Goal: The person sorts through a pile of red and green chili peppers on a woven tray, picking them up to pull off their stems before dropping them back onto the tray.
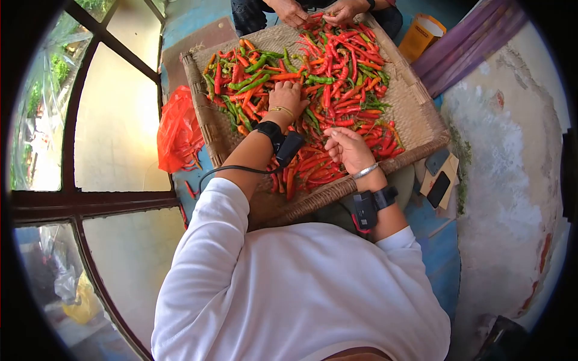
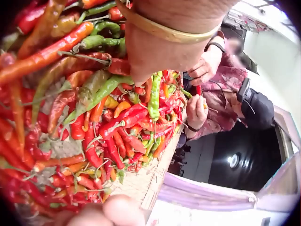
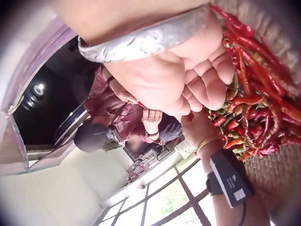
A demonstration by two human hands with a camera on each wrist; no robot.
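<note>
At the near side, the woven tray's rim [image 1: 400, 161] borders a heap of chilli peppers [image 1: 328, 95]; the nearest red ones run mostly near to far. The right hand [image 1: 350, 147] hovers over their near right part, its fingers loosely curled with nothing visible in them. The black device [image 3: 230, 176] on the left wrist bears a pale label, too small to read. Farther left, the left hand [image 1: 288, 99] reaches down among the peppers, touching them; its fingertips are hidden, so I cannot tell whether it grips one. Just left of it, green peppers [image 1: 256, 82] slant from near left to far right; beyond its fingertips an orange pepper [image 1: 284, 76] lies left to right. Past the heap, another person's hands [image 1: 344, 11] hold a red pepper; to their right stands a yellow box [image 1: 418, 39], its markings unreadable.
</note>
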